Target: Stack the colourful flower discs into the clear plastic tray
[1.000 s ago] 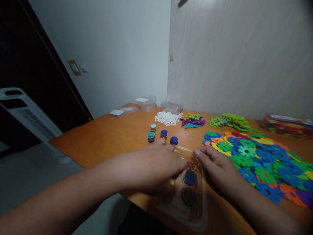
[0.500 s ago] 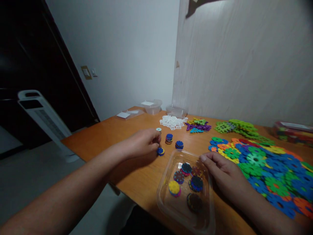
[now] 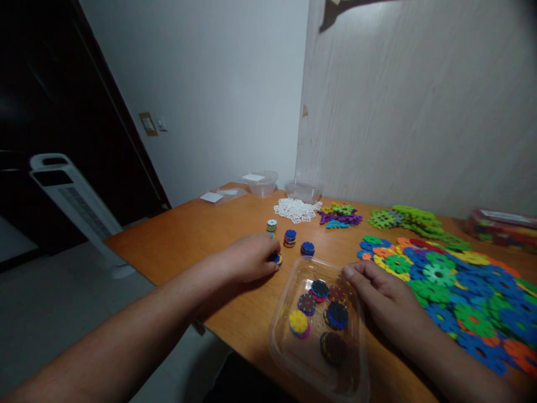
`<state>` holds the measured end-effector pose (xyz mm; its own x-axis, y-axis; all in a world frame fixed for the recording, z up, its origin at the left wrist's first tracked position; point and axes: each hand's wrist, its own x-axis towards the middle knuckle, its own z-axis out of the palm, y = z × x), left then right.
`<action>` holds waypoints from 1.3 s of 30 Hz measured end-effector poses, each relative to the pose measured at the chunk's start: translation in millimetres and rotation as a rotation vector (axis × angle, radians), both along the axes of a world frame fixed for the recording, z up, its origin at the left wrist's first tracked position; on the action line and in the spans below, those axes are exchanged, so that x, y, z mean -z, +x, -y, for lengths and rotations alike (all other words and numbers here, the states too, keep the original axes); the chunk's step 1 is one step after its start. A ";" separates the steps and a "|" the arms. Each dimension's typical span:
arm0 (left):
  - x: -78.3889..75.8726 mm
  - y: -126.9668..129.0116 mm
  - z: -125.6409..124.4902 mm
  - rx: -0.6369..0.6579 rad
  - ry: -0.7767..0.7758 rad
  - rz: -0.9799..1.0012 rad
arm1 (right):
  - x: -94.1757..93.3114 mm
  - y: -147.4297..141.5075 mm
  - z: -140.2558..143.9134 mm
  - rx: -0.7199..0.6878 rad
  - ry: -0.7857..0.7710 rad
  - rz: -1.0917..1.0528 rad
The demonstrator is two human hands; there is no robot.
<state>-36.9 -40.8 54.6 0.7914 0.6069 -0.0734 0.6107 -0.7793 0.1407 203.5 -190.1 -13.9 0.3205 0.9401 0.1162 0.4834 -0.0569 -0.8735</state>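
While left grip (image 3: 251,258) pinches disc stack (image 3: 276,258), right (image 3: 380,296) steadies tub (image 3: 289,296), 3 stacks (image 3: 289,237) beyond.

No readable text anywhere, white labels on the clear tubs (image 3: 262,183) blank or blurred — no brands, no numbers

The table (image 3: 201,235) is smooth orange-brown wood with a dull sheen. Near its front edge the tray (image 3: 293,358) is clear, glossy plastic, holding small matt plastic discs (image 3: 319,288). Toward the right edge the flat snowflake pieces (image 3: 453,280) look like smooth coloured plastic. The back panel (image 3: 419,112) shows pale wood grain, matt.
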 end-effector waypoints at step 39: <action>-44.8 9.0 83.2 0.408 0.045 -0.008 | -5.2 -4.0 -0.3 -0.014 0.053 0.007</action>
